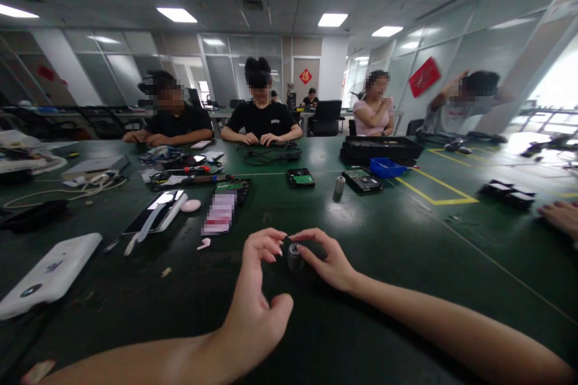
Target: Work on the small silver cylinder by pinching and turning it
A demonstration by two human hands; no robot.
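Observation:
A small grey metal cylinder (pixel 295 260), like a little motor, stands upright on the green table in front of me. My right hand (pixel 329 260) is at its right side, the thumb against its upper edge and the index finger arched over the top. My left hand (pixel 259 298) hovers just left of the cylinder, fingers bent towards it and thumb well apart, with nothing visible in it. The fingertips of both hands nearly meet above the cylinder; whether a tiny part sits between them is too small to tell.
Beyond my hands are another metal cylinder (pixel 339 184), hard drives (pixel 301 178), a blue tray (pixel 387 168) and a black case (pixel 379 149). Phones, an earbud (pixel 204 244), a white device (pixel 49 277) and cables lie left. Several people sit around; someone's hand (pixel 560 216) rests at right.

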